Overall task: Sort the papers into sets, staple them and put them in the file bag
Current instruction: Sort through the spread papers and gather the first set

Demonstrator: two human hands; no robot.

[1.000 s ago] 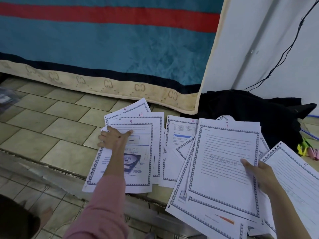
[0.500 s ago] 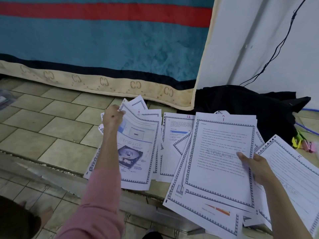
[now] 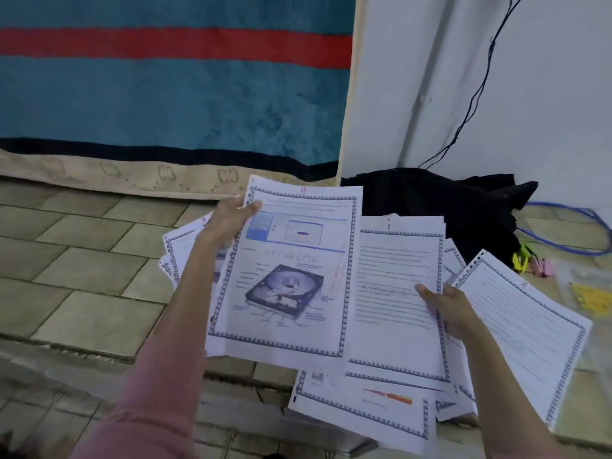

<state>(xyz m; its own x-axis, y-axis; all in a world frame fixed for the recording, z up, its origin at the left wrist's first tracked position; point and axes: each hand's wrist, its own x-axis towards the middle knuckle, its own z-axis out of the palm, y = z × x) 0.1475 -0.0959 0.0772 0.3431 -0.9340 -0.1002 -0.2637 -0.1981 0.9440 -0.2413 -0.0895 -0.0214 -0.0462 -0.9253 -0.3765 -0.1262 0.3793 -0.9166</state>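
Sorting is under way and nothing past it shows. The left hand (image 3: pixel 228 220) holds one printed sheet (image 3: pixel 284 276) up off the floor, fingers (image 3: pixel 250 206) pinched on its upper left edge; the sheet bears a picture of a hard drive and a red number at its top, which is too blurred to read. The right hand (image 3: pixel 447 303) grips a stack of papers (image 3: pixel 394 306) by its right edge, thumb on top of the front page, which is marked with a red 1. The lifted sheet overlaps the left edge of that stack.

More loose pages (image 3: pixel 180 250) lie fanned on the tiled floor (image 3: pixel 82 260) behind the left forearm, and another lined page (image 3: pixel 526 329) sticks out past the right hand. Further sheets (image 3: pixel 361 405) hang below the stack over a step in the floor.

Findings on progress: pages carry red numbers, so ordering by number appears to be the step in hand. No finished set is evident. No stapler is in view and no staple can be made out on any page. A clear plastic sleeve (image 3: pixel 589 293) at the right edge of the floor may be the file bag; this cannot be confirmed. Stapling and bagging are judged wholly outstanding.
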